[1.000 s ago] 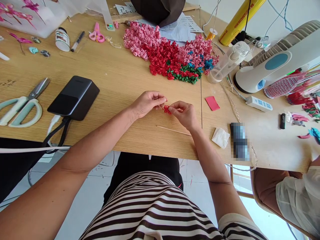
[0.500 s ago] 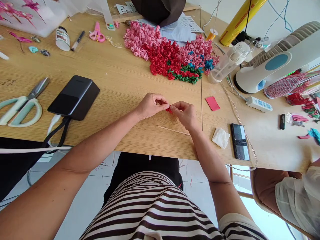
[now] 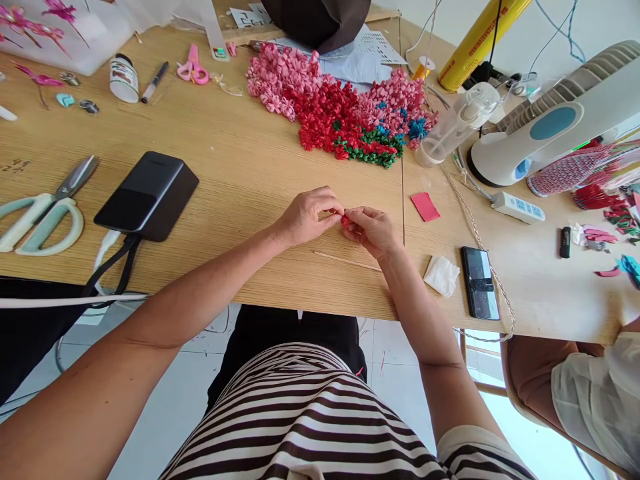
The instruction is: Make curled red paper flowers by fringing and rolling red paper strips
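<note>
The left hand [image 3: 311, 217] and right hand [image 3: 371, 232] pinched a small red piece [image 3: 345, 221] between them, its shape too covered to make out.

Bright, soft daylight; wide-angle edge stretching.

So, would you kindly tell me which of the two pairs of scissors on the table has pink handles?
The smaller pair, beside the black pen; the larger pair, at the left, has pale green handles.
</note>
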Available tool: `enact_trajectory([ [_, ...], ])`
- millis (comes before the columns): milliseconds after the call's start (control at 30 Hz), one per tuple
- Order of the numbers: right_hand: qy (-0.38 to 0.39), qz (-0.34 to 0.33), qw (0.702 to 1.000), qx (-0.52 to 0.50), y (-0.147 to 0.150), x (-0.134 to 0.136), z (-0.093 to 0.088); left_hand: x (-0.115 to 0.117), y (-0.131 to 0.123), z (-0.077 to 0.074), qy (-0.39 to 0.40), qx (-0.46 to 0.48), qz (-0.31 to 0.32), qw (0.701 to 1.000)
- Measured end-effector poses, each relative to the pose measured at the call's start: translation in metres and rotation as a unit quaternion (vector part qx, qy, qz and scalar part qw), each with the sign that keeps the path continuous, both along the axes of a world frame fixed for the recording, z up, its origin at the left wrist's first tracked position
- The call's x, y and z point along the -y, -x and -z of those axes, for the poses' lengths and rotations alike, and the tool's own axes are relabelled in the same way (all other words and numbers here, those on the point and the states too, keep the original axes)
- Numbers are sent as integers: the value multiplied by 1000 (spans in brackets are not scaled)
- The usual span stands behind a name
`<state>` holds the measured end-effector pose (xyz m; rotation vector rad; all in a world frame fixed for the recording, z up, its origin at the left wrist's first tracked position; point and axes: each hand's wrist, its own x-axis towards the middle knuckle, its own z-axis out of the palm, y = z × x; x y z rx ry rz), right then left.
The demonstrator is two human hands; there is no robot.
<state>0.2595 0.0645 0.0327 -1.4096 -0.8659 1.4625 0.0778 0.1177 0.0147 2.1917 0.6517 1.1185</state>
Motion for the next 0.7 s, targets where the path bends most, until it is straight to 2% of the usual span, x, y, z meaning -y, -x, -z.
enact_trajectory([
  [167, -8, -9, 1000, 11, -3, -1, 2, 1, 0, -8, 199, 17, 18, 980],
  [267, -36, -8, 999, 40, -3, -1, 2, 1, 0, -11, 244, 35, 16, 969],
  [333, -52, -7, 997, 55, -3, 0, 2, 2, 0, -12, 226, 45, 5, 973],
  [533, -57, 5, 997, 55, 0, 0, 2, 9, -1, -15, 79, 14, -13, 997],
  [700, -42, 2, 999, 25, 2, 2, 0, 9, -2, -13, 57, -1, -43, 997],
])
